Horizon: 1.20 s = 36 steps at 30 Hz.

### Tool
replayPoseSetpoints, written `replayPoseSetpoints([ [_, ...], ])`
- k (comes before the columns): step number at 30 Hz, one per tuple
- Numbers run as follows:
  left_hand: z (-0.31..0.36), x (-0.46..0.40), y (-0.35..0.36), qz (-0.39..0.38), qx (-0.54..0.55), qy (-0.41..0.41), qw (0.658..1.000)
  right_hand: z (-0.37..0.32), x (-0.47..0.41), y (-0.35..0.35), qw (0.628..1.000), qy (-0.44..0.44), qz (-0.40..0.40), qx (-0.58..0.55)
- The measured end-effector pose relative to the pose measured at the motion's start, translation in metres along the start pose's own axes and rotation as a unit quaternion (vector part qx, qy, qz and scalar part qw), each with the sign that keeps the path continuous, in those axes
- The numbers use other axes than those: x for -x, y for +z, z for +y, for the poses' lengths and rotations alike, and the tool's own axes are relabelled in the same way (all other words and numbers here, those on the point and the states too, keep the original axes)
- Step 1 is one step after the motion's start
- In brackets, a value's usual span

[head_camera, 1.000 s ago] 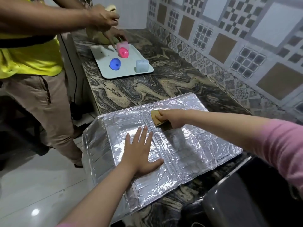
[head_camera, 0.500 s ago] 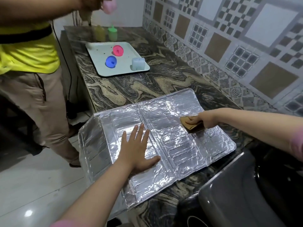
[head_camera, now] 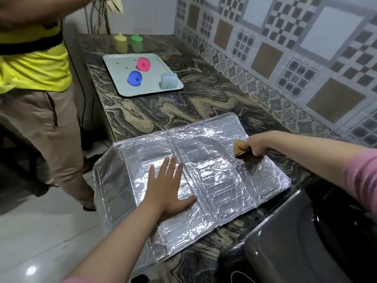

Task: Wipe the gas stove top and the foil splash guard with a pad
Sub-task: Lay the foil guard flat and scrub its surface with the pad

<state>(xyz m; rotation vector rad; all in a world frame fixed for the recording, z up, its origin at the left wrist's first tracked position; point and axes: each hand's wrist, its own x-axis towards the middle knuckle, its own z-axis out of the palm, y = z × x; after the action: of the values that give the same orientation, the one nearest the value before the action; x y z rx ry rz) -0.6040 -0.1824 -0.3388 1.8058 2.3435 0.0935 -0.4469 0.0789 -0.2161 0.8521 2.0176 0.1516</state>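
Left hand (head_camera: 165, 186) flat on foil splash guard (head_camera: 216, 180) — right hand (head_camera: 255, 147) grips pad (head_camera: 238, 148).

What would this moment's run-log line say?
step: wiping foil splash guard | left hand: flat, pressing guard | right hand: gripping pad on guard's right panel | stove top: not being wiped

**Marble counter and what lies on it**

A dark, swirl-patterned counter (head_camera: 204, 94) runs along a tiled wall. A foil guard (head_camera: 214, 180) lies flat on its near end, one panel hanging over the front edge. Farther back sits a pale tray (head_camera: 122, 78). Behind the tray stand a yellow bottle (head_camera: 120, 43) and a green bottle (head_camera: 136, 42), side by side.
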Motion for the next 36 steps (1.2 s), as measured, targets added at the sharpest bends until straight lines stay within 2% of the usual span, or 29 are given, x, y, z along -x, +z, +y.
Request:
replayPoseSetpoints([
  [6,0.0,0.0,-0.001,0.001,0.003,-0.001,1.0,-0.032,0.031,0.003,0.998,-0.063,-0.023,0.002],
  [10,0.0,-0.002,0.001,-0.004,0.003,-0.003,1.0,-0.025,0.039,0.018,0.992,-0.099,-0.08,0.001],
  [15,0.0,-0.003,0.002,-0.005,0.01,0.001,1.0,-0.021,0.045,0.035,0.984,-0.109,-0.139,0.003],
  [19,-0.001,-0.003,0.002,-0.002,0.006,0.002,1.0,-0.031,0.051,0.034,0.983,-0.1,-0.153,0.009],
  [21,0.0,-0.003,0.002,0.005,0.012,0.004,1.0,-0.035,0.059,0.023,0.982,-0.104,-0.153,-0.031],
  [24,0.0,-0.002,0.001,0.004,0.01,0.006,1.0,-0.036,0.062,-0.002,0.982,-0.107,-0.115,-0.105],
  [29,0.0,-0.002,0.0,-0.001,0.001,0.004,1.0,-0.045,0.055,-0.045,0.988,-0.098,0.031,-0.118],
  [32,0.0,-0.002,0.001,0.005,0.004,0.004,1.0,-0.055,0.042,-0.053,0.979,-0.095,0.126,-0.128],
  [36,0.0,-0.002,0.002,0.005,0.01,0.004,1.0,-0.075,0.018,-0.024,0.986,-0.086,0.121,-0.078],
])
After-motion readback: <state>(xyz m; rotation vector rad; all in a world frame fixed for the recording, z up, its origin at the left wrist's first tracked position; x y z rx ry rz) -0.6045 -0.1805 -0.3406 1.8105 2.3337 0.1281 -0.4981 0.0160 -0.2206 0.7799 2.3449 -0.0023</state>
